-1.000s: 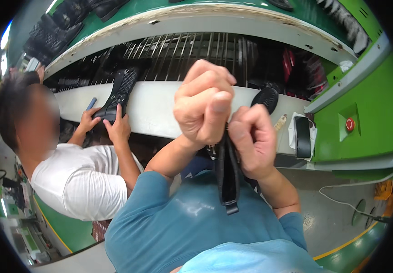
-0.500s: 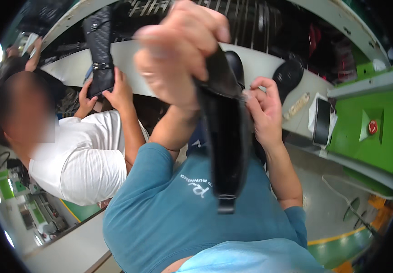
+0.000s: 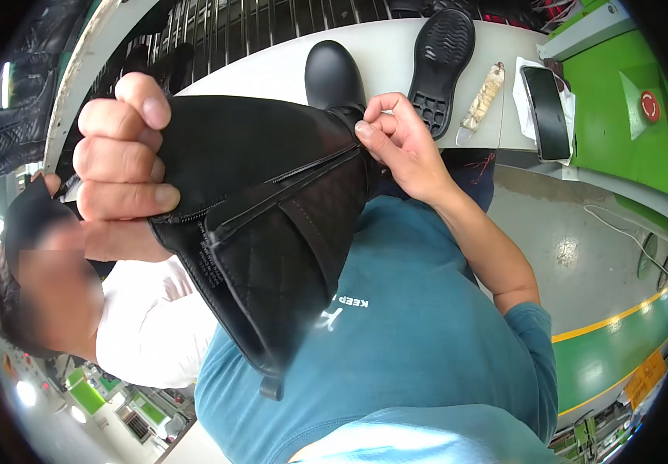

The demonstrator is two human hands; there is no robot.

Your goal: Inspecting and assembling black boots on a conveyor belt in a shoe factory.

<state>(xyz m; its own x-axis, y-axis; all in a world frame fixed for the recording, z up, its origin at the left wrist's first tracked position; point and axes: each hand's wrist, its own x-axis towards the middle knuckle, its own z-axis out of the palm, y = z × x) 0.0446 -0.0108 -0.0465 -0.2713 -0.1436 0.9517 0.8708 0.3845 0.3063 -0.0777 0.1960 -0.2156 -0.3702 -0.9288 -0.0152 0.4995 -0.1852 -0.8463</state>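
Both hands grip a black boot [image 3: 264, 232]: left hand [image 3: 121, 158] clenched on its shaft, right hand [image 3: 399, 143] pinching the zipper; behind, a shoe sole [image 3: 442, 62] lies on the counter [image 3: 272, 73].

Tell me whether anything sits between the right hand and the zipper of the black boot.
Nothing visible does. The right hand already pinches the zipper end on the black boot, near the ankle. The left hand clamps the boot's shaft on the other side, clear of the zipper line.
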